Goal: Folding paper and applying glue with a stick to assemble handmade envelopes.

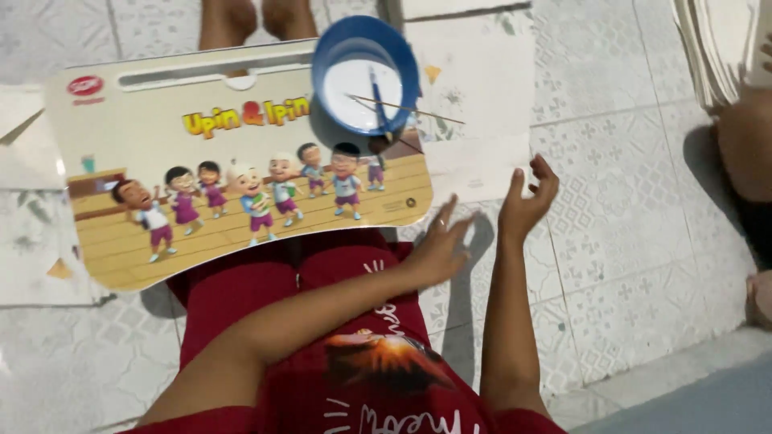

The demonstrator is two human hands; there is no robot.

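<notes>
Left hand (pixel 438 245): I saw its grip spread, empty, beside the lap desk (pixel 233 193).
Right hand (pixel 527 201): grip spread, fingertips at the paper (pixel 474 157), likely to lift it.
Bowl (pixel 366 74): on the desk's corner, within reach, holding a brush (pixel 378 100).

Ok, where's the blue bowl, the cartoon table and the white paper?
blue bowl (pixel 402 56), head view, on its right rim.
cartoon table (pixel 145 120), head view, on its bare cream top.
white paper (pixel 474 165), head view, on its lower part.

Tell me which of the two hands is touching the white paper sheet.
The right hand: its fingertips curl at the edge of the white paper sheet beside the lap desk. The left hand hovers lower, nearer the desk's corner, fingers spread, holding nothing.
</notes>
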